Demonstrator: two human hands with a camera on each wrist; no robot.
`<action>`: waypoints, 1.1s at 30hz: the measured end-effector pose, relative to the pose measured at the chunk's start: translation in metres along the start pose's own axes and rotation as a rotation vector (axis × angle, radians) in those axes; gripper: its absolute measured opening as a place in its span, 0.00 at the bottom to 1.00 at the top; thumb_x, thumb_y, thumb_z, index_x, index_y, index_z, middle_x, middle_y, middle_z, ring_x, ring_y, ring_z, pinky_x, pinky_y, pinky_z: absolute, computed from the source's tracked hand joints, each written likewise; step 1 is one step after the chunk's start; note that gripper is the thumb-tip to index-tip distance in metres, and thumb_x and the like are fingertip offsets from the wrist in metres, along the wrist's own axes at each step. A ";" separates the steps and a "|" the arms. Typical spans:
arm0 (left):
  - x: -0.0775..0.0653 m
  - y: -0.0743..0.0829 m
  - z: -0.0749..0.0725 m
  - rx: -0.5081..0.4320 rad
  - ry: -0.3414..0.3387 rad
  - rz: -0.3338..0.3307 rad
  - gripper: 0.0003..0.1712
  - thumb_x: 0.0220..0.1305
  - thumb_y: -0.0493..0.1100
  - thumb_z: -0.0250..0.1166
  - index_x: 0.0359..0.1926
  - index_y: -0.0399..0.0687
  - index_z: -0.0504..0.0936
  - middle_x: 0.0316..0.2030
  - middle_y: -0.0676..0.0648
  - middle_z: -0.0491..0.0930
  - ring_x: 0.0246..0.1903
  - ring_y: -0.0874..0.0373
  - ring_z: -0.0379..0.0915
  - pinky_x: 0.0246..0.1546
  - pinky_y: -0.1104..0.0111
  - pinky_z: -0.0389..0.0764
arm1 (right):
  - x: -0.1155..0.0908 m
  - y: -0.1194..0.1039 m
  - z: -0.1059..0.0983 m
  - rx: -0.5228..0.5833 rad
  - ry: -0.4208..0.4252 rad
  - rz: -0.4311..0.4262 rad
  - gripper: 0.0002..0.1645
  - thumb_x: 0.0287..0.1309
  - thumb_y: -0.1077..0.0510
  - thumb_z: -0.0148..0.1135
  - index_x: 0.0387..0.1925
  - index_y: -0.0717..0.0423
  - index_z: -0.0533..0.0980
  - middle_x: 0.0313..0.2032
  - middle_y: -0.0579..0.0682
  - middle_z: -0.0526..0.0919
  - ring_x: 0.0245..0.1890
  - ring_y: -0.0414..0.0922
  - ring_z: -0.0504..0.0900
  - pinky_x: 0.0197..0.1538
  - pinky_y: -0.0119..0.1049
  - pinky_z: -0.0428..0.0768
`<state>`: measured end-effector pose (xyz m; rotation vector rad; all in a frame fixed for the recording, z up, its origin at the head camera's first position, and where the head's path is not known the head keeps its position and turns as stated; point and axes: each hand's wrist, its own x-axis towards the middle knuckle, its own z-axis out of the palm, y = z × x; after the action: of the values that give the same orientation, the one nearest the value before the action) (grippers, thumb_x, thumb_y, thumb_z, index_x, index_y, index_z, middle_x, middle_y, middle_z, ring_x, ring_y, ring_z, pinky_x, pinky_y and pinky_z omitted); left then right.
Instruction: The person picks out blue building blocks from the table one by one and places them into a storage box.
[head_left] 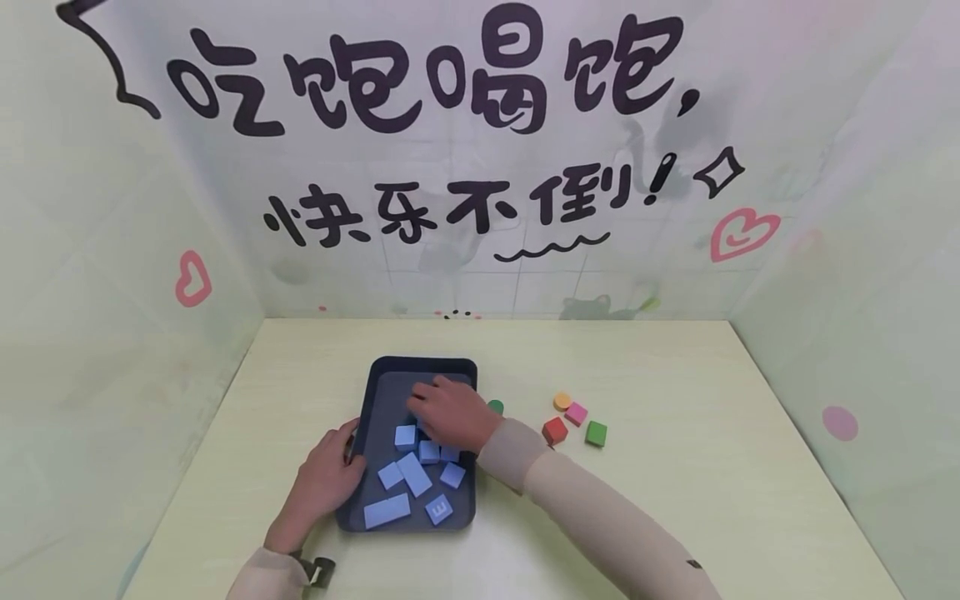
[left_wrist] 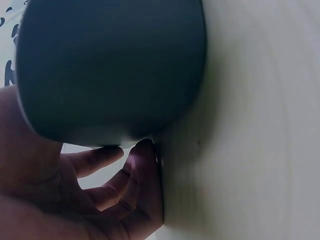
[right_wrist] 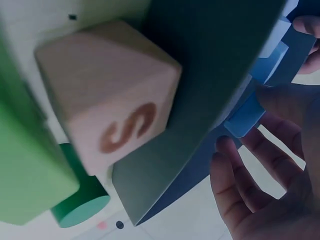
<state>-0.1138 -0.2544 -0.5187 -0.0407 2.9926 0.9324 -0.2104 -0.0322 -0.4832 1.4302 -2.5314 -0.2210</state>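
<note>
A dark blue tray (head_left: 386,400) holds several light blue blocks (head_left: 414,473) in its middle and near half. My left hand (head_left: 322,475) grips the tray's left side, thumb at the rim and fingers outside the wall, low by the table in the left wrist view. Over the tray, my right hand (head_left: 453,414) reaches in from the right. Its thumb and a finger pinch a blue block (right_wrist: 245,117) in the right wrist view, while the other fingers stand apart from it. In the head view the hand mostly covers that block.
Right of the tray lie a red block (head_left: 555,431), a yellow round piece (head_left: 562,402), a pink block (head_left: 576,413) and a green block (head_left: 596,434). A green cylinder (head_left: 496,407) and a wooden block marked S (right_wrist: 105,95) stand close to the tray's right wall.
</note>
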 end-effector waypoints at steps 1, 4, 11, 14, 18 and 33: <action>0.000 0.000 0.000 -0.002 0.001 0.002 0.33 0.63 0.38 0.57 0.69 0.38 0.66 0.45 0.40 0.74 0.36 0.50 0.69 0.32 0.59 0.71 | 0.002 0.000 0.001 -0.005 -0.006 0.000 0.16 0.69 0.51 0.57 0.56 0.43 0.78 0.51 0.42 0.78 0.38 0.41 0.75 0.41 0.31 0.75; 0.000 0.000 0.000 -0.005 -0.003 0.001 0.33 0.63 0.38 0.57 0.69 0.37 0.65 0.46 0.40 0.74 0.36 0.50 0.69 0.32 0.59 0.71 | 0.008 -0.001 0.004 -0.019 -0.026 -0.001 0.17 0.69 0.51 0.57 0.57 0.42 0.78 0.51 0.41 0.78 0.37 0.40 0.76 0.39 0.31 0.76; 0.001 -0.001 -0.001 0.001 -0.012 -0.004 0.33 0.64 0.39 0.57 0.69 0.37 0.65 0.45 0.42 0.73 0.35 0.52 0.68 0.31 0.61 0.70 | 0.020 -0.001 0.005 -0.022 -0.043 0.000 0.17 0.70 0.53 0.56 0.58 0.41 0.77 0.51 0.41 0.78 0.39 0.39 0.77 0.38 0.30 0.77; 0.000 -0.001 -0.001 0.002 -0.010 0.000 0.32 0.63 0.38 0.57 0.69 0.38 0.66 0.44 0.42 0.73 0.35 0.52 0.68 0.31 0.61 0.70 | 0.023 -0.002 0.004 -0.022 -0.041 0.008 0.17 0.70 0.53 0.56 0.58 0.40 0.78 0.50 0.40 0.78 0.39 0.38 0.77 0.37 0.30 0.77; -0.001 0.000 -0.001 0.003 -0.015 -0.001 0.32 0.63 0.38 0.58 0.69 0.38 0.66 0.44 0.42 0.73 0.35 0.52 0.69 0.32 0.60 0.70 | 0.026 -0.003 0.004 -0.015 -0.045 0.018 0.16 0.71 0.53 0.55 0.57 0.39 0.78 0.49 0.40 0.78 0.39 0.38 0.77 0.37 0.30 0.77; 0.000 -0.003 0.001 0.005 -0.002 0.003 0.32 0.63 0.38 0.58 0.69 0.38 0.66 0.44 0.42 0.73 0.34 0.53 0.68 0.31 0.61 0.70 | 0.036 -0.003 0.008 -0.009 -0.072 0.027 0.17 0.72 0.51 0.55 0.59 0.39 0.77 0.52 0.40 0.78 0.41 0.38 0.77 0.39 0.30 0.77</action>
<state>-0.1142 -0.2565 -0.5210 -0.0353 2.9935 0.9244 -0.2276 -0.0646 -0.4869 1.4086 -2.6014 -0.2844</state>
